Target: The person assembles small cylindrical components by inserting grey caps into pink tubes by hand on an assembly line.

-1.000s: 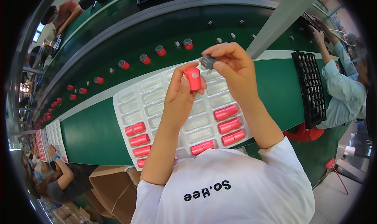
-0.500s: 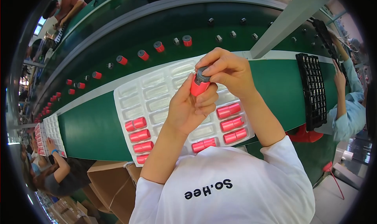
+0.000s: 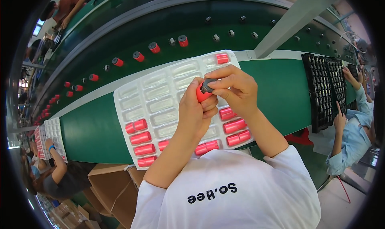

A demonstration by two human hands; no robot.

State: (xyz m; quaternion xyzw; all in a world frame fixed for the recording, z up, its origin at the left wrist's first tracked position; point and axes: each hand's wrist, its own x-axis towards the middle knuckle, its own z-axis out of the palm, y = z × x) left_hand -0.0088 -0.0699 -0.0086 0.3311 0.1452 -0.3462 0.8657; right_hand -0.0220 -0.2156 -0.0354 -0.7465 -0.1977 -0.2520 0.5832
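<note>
Left fingers (image 3: 209, 103) wrap red cylinder (image 3: 202, 96); right fingers (image 3: 227, 83) pinch cap (image 3: 208, 85).

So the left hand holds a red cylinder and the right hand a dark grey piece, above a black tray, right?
Not quite: the head view shows the tray below is white. The left hand holds the red cylinder, the right hand the dark grey piece.
</note>
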